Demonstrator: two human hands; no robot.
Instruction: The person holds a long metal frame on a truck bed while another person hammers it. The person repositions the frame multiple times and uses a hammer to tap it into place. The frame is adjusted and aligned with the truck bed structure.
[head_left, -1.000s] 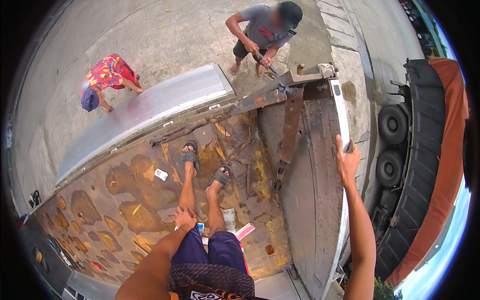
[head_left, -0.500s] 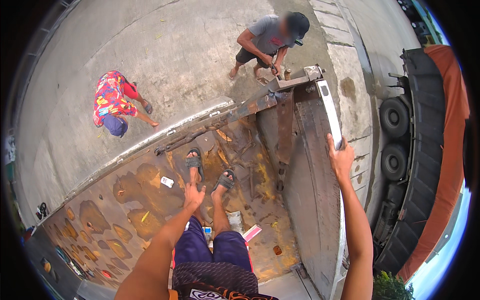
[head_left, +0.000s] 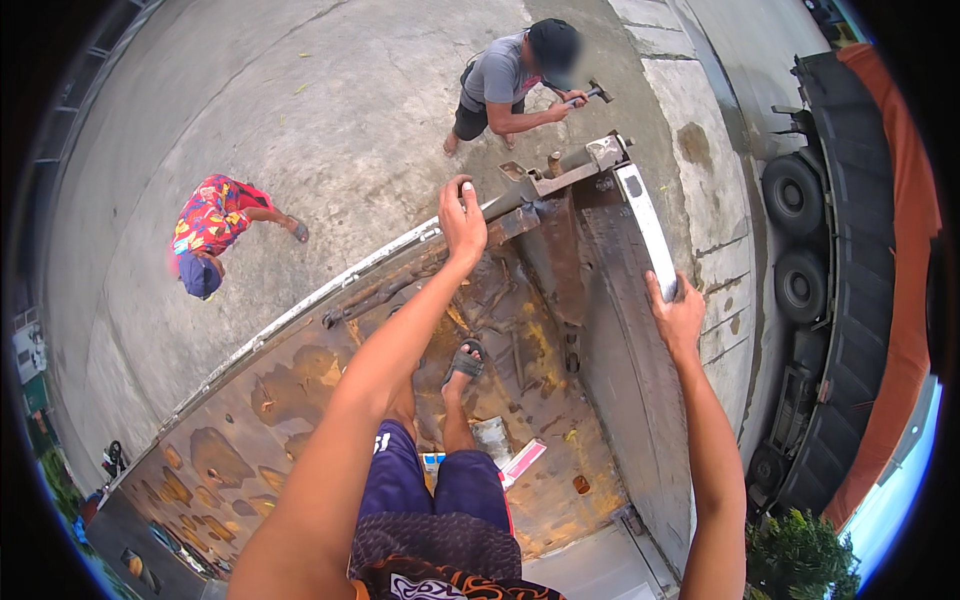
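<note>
Both hands grip the top edges of a rusty steel truck bed.
The left hand [head_left: 462,218] closes its fingers over the long grey steel tailgate rail [head_left: 330,290]; the right hand [head_left: 678,318] wraps the white-painted side wall rim [head_left: 640,215]. Beyond the corner, a person in grey [head_left: 505,85] holds a hammer [head_left: 590,94].

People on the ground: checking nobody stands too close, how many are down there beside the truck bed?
2. One person in a grey shirt stands by the bed's far corner, holding a hammer; one in a red patterned shirt bends over at left. Others may be out of view.
</note>
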